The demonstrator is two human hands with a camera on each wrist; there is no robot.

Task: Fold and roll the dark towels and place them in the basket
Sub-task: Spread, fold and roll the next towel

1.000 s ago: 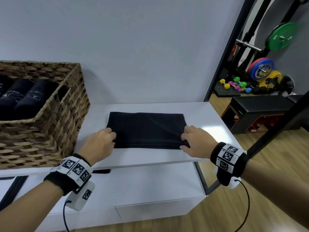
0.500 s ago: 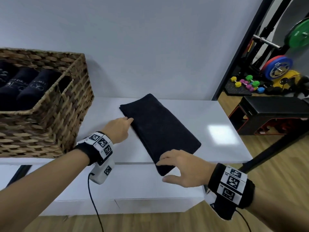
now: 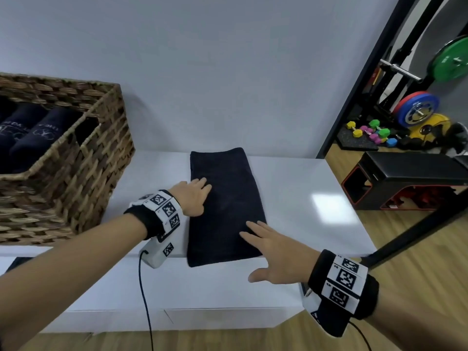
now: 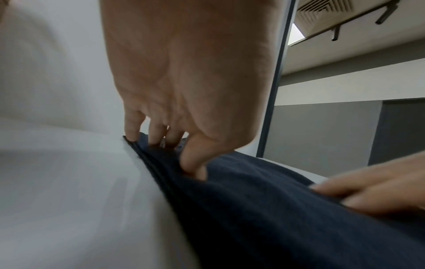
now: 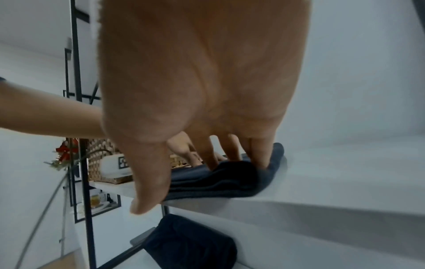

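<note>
A dark towel point(image 3: 225, 198), folded into a long strip, lies on the white shelf top point(image 3: 304, 198) with one short end at the front edge. My left hand point(image 3: 195, 196) rests flat on its left edge, fingers straight; the left wrist view shows the fingertips point(image 4: 193, 169) pressing the towel point(image 4: 276, 209). My right hand point(image 3: 273, 249) lies flat on the near right corner, fingers point(image 5: 260, 154) pressing the towel point(image 5: 230, 180), thumb off the edge. The wicker basket point(image 3: 83, 173) at the left holds rolled dark towels point(image 3: 33, 138).
A wall stands right behind the shelf. A lower white shelf point(image 3: 177, 287) juts out below, and another dark towel point(image 5: 190, 242) lies lower down in the right wrist view. A black frame post point(image 3: 367, 84), a bench point(image 3: 405, 178) and gym weights stand at the right.
The towel has been turned from lying crosswise to lying lengthwise, front to back. Both hands went from gripping its near corners to lying flat on it.
</note>
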